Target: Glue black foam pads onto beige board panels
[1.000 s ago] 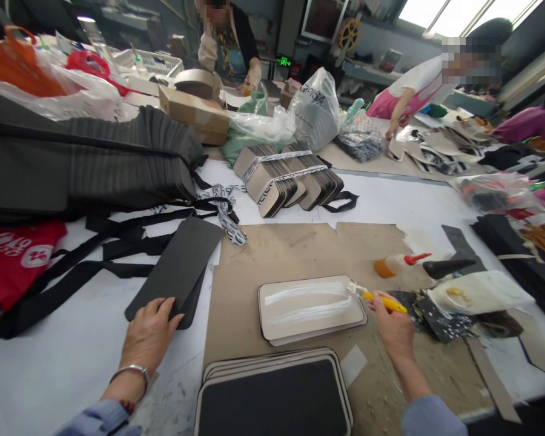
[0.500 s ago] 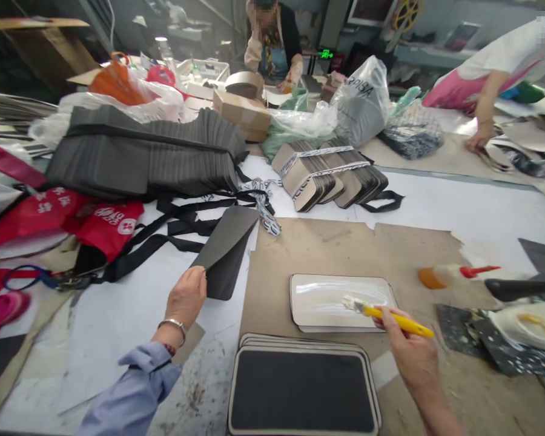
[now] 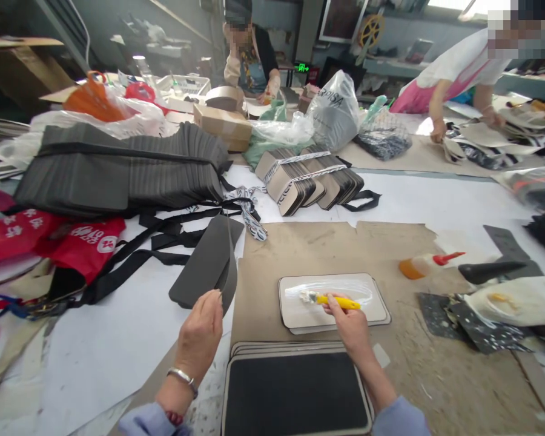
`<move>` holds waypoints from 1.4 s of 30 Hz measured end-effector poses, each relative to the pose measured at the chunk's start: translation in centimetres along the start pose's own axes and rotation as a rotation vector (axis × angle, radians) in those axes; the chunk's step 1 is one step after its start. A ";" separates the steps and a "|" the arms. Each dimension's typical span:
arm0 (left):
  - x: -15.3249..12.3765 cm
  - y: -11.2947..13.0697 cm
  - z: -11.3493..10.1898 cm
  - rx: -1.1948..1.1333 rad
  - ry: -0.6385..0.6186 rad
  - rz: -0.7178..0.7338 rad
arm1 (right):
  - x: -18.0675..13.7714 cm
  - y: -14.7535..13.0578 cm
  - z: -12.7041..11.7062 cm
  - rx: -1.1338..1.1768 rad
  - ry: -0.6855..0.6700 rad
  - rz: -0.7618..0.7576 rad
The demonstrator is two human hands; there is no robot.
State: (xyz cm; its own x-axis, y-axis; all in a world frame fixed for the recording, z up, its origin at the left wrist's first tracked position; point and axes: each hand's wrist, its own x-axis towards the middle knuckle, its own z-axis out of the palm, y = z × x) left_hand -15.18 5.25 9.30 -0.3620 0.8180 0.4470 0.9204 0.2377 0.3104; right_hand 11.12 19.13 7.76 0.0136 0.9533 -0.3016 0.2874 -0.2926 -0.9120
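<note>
My left hand point(image 3: 200, 336) pinches the near end of a dark grey foam sheet point(image 3: 229, 266), lifted on edge above a small stack of the same sheets point(image 3: 200, 266). My right hand point(image 3: 350, 327) grips a yellow-handled brush point(image 3: 331, 300), its bristles resting on a pale rounded panel point(image 3: 333, 300) streaked with wet glue. That panel lies on a brown cardboard mat point(image 3: 327, 242). Just in front of me sits a stack of black panels with pale rims point(image 3: 295, 390).
An orange glue bottle with a red nozzle point(image 3: 424, 264) lies right of the panel. Bundled panels point(image 3: 306, 175), a grey ribbed stack point(image 3: 118, 166), black straps and red bags crowd the left and back. Two other people work at the far side.
My left hand raised one grey sheet off the stack and turned it on edge, carrying it rightwards. My right hand swept the brush from the panel's right end leftwards across it.
</note>
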 end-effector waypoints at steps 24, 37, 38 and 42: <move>5.1 6.1 -3.2 -0.050 0.085 0.353 | 2.4 3.1 -15.8 -0.228 0.390 -0.049; 4.8 10.5 0.9 -0.052 -0.061 0.982 | 6.4 -3.2 -13.4 0.535 -0.215 0.369; 4.3 10.4 2.0 -0.063 -0.073 1.005 | 6.8 -2.6 -13.4 0.484 -0.206 0.406; 1.7 9.8 5.7 -0.105 -0.137 1.006 | 7.5 -0.1 -12.9 0.099 -0.138 0.399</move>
State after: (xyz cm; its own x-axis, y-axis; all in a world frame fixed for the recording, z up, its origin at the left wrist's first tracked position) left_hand -5.92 11.97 8.36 0.5981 0.6676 0.4433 0.7686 -0.6345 -0.0816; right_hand 23.55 27.30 9.12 -0.0252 0.7469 -0.6645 0.1926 -0.6486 -0.7363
